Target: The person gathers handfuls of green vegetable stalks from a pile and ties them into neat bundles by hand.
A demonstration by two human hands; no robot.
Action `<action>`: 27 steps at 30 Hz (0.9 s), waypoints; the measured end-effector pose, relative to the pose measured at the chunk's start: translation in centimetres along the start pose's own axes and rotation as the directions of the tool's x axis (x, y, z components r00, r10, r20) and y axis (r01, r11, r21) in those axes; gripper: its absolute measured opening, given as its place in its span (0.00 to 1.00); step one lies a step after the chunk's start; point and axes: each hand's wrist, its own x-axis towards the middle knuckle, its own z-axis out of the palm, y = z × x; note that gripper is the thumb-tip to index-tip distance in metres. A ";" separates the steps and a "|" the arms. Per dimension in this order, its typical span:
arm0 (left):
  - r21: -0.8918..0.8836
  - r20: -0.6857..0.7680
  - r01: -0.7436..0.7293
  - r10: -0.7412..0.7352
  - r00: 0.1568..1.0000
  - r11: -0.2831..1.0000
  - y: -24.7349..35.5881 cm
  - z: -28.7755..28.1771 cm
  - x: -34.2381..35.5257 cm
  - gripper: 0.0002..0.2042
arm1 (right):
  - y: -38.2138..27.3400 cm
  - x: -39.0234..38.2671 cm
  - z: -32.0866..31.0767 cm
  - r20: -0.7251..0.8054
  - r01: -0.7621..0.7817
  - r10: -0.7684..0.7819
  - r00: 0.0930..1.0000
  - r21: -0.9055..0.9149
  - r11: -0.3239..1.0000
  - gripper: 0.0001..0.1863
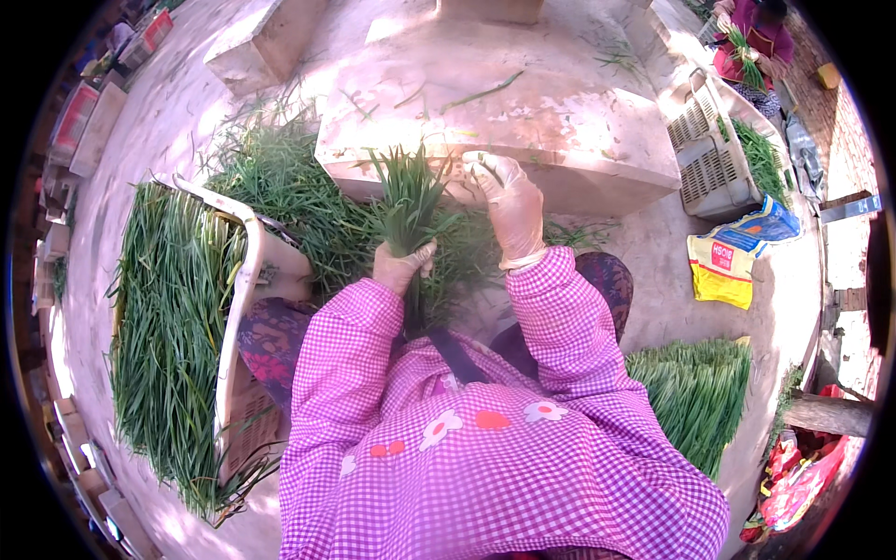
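Observation:
My left hand [399, 269], low in the middle, is closed round an upright bunch of long green leaves [409, 191], their tips fanning out above my fingers. My gloved right hand [504, 201] is raised to the right of the bunch, in front of a pale stone block [495, 103], fingers curled together; what they hold, if anything, is too small to name. A loose heap of cut greens [289, 187] lies behind the bunch. At my left stands a white crate [252, 224] packed with long greens [168, 327].
Trimmed bundles [691, 392] lie by my right side. Beyond are a yellow-and-blue sack [723, 285], a crate [709, 173] of greens and a co-worker [747, 37] holding greens. A red bag [803, 476] and a wooden post [826, 411] are at the right edge. More blocks [257, 47] stand behind.

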 end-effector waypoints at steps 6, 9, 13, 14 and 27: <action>0.243 -0.093 -0.016 0.039 0.995 0.970 -1.2 0.6 0.1 0.13 | -1.4 -0.6 0.4 0.253 0.513 -0.447 0.858 -0.470 0.718 0.12; 0.283 -0.099 -0.010 0.040 0.994 0.959 -1.0 1.2 -0.2 0.15 | -1.0 -1.2 0.6 0.324 0.531 -0.421 0.847 -0.551 0.644 0.13; 0.183 -0.065 -0.083 0.096 0.993 0.980 -0.8 1.2 0.1 0.14 | -0.3 -1.2 -0.4 0.229 0.269 -0.216 0.949 -0.232 0.935 0.09; 0.194 -0.084 -0.078 0.095 0.992 0.978 -0.8 1.1 0.3 0.14 | -0.4 -1.2 -0.9 0.173 0.083 -0.077 0.982 -0.029 0.996 0.08; -0.199 -0.285 -0.289 0.227 0.931 0.936 1.2 -0.7 0.6 0.13 | 3.4 -8.8 3.7 0.725 0.315 0.085 0.683 -0.398 0.861 0.47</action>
